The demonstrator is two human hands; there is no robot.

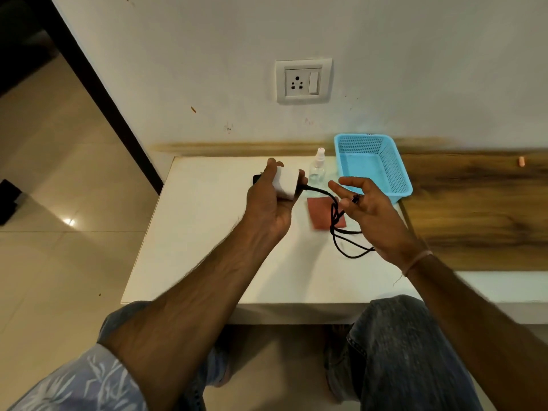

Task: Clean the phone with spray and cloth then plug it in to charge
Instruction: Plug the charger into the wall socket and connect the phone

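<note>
white surface [207, 262] carries a blue basket [391, 170] far right; a wall socket [302, 81] sits above. red cloth [318, 215] and spray bottle [318, 170] sit between the hands. left hand [267, 203] grips a white charger [286, 183], hiding most of the dark phone [255, 179] beyond it; right hand [373, 215], fingers loosely spread, pinches the end of the black cable [320, 191].

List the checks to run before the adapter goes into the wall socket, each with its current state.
1. White charger adapter gripped by left hand: ok.
2. Wall socket free of plugs: ok.
3. Cable connector held in right hand: ok.
4. Black cable untangled: cannot tell, loops bunch over the red cloth.
5. Socket switch position: cannot tell.
6. Phone ready: cannot tell, mostly hidden behind left hand.
</note>
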